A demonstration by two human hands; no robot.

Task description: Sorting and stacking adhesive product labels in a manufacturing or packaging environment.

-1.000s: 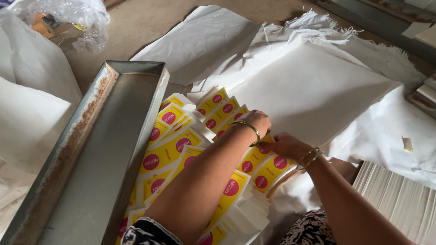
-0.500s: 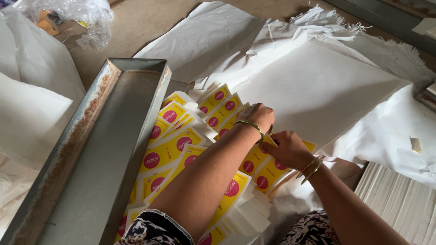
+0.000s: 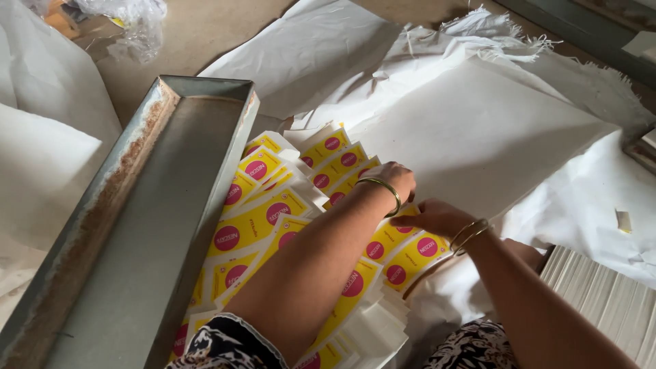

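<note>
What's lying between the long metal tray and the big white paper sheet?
In the head view, overlapping yellow packets with pink circles fill the stretch between the metal tray and the white paper sheet.

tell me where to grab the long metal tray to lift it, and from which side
Probably best by the raised long walls of the metal tray, coming from above near its middle. It is long, narrow and open-topped, so both rims are free. The left hand and right hand are busy on the yellow labels.
</note>
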